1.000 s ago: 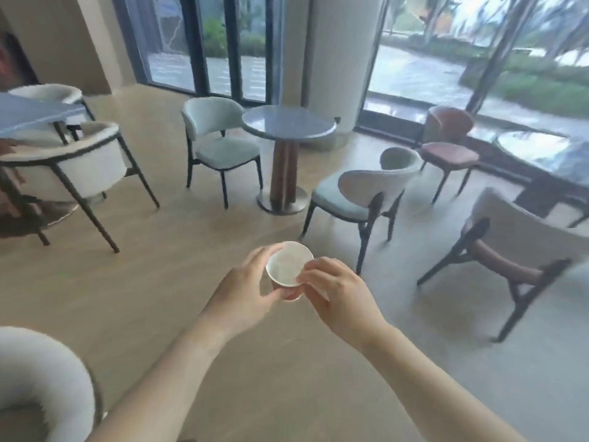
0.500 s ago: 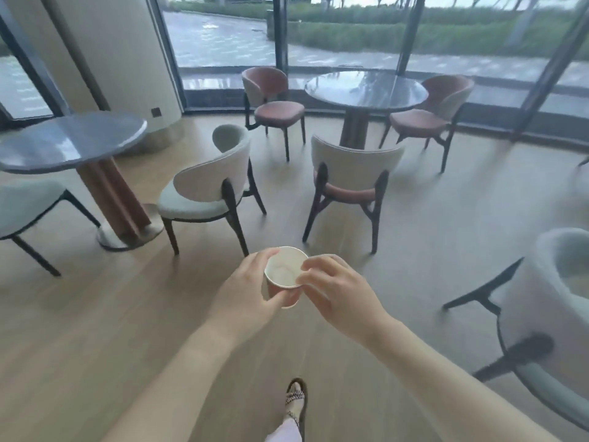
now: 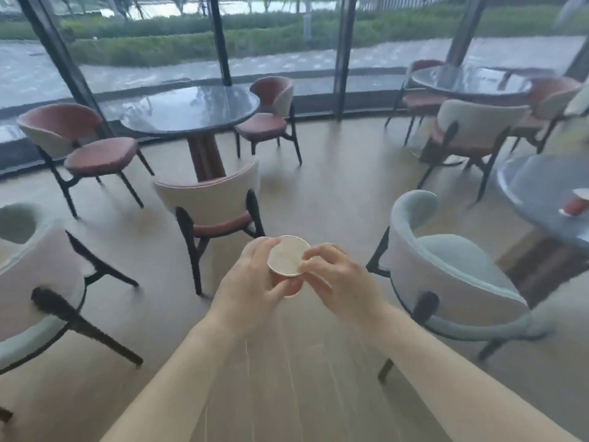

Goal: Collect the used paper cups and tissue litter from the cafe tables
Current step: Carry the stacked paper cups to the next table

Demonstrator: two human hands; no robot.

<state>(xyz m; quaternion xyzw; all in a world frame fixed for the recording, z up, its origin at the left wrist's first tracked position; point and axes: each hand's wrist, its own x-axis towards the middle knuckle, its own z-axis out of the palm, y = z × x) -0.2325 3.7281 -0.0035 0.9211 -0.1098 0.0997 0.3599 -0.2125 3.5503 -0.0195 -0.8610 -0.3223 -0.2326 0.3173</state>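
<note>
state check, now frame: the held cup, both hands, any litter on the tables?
held paper cup: upright, no lid, mouth open toward the camera; contents unclear.
left hand: grips the cup's side, fingers curled round it.
right hand: pinches the cup's rim.
red cup: uncollected on the right-edge table, seemingly tipped on its side; blurred.

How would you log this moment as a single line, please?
left hand: holds paper cup | right hand: pinches its rim | pending: red cup on right table
</note>
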